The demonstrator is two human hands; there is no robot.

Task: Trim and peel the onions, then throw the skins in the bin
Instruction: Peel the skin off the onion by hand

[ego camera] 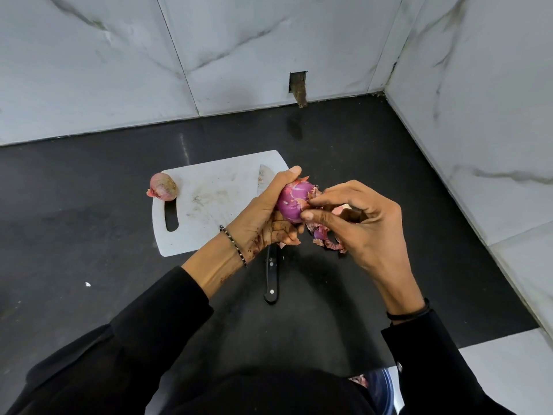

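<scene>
Left hand (263, 217) is wrapped round a partly peeled red onion (291, 205), thumb over its far side and fingers curled beneath, holding it up off the bench (89, 220). Right hand (359, 223) meets it from the other side, thumb and fingertips pinched on the loose skins (324, 239) that flare from the onion's end and hang just under that hand.

The peel turns on this: the torn flaps all lie on the face of the onion turned toward the right hand, between the two hands. The onion's long axis seems to run from the left palm out toward the right fingers, so a pull away from the left hand should strip the skin lengthwise.

A second onion (162, 186), unpeeled, sits well off beyond the left hand on the far corner of the cutting board (209, 199). The knife (272, 283) lies under both hands, handle toward the person. The left hand is nearer that second onion.
</scene>
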